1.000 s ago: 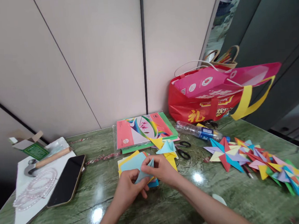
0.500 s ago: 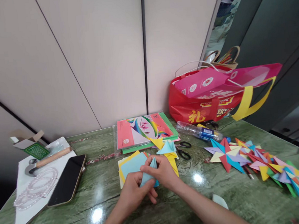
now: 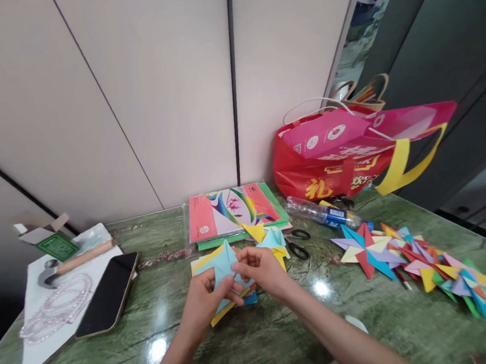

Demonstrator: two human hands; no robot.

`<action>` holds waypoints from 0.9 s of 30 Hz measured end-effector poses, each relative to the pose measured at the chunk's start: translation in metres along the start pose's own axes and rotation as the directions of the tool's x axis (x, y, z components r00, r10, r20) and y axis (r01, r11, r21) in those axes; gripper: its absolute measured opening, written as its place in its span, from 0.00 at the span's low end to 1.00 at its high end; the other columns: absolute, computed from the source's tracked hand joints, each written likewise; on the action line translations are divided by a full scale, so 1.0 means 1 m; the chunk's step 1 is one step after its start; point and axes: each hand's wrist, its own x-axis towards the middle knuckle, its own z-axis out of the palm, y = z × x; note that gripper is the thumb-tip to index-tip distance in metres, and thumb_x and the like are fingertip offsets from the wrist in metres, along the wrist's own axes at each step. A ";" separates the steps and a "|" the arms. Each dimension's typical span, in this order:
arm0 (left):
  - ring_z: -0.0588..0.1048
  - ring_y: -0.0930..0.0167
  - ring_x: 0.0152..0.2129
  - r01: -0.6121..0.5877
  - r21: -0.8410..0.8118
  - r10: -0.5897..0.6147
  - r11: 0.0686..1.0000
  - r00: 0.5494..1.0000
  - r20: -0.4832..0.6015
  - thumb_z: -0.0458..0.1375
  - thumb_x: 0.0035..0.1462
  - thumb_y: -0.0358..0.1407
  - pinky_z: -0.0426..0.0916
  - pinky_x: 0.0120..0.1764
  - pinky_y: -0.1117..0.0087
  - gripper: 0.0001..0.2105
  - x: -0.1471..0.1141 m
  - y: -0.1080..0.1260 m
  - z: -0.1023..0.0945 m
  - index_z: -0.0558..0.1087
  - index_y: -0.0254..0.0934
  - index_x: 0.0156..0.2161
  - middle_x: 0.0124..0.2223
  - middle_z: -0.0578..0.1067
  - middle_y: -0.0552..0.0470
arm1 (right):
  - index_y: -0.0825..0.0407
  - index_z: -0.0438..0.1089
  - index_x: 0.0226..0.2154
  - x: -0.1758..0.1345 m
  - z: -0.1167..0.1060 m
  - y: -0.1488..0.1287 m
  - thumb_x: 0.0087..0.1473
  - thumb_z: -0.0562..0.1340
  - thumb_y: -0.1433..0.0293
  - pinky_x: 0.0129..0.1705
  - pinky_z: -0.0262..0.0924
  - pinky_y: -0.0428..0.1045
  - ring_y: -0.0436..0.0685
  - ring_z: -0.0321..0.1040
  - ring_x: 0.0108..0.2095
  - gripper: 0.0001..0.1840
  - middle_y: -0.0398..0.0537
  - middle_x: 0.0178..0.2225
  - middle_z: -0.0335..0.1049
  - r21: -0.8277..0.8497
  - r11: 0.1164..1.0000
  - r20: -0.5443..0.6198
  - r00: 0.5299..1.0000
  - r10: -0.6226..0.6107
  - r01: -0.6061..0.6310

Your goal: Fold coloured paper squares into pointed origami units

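Holding grip: left hand, right hand, both pinching
Folded blue paper: between the hands, tip toward back edge of surface

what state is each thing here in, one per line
light-blue paper, folded, pinched in both the left hand and right hand
phone, lying face up, screen dark
green box, top flaps open
hammer, lying down
bottle, on its side
scissors, handle loops apart, blades mostly covered
bead strands, coiled
paper stars, folded, overlapping in a row
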 end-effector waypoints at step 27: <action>0.71 0.60 0.43 -0.114 0.637 0.247 0.762 0.961 -0.123 0.60 0.42 0.35 0.62 0.47 0.57 0.14 0.016 -0.025 -0.023 0.71 0.37 0.38 0.43 0.75 0.45 | 0.51 0.61 0.42 0.016 -0.051 -0.009 0.45 0.60 0.62 0.24 0.62 0.46 0.50 0.64 0.22 0.20 0.42 0.27 0.65 -0.129 0.961 -0.465 0.841 -0.276 0.244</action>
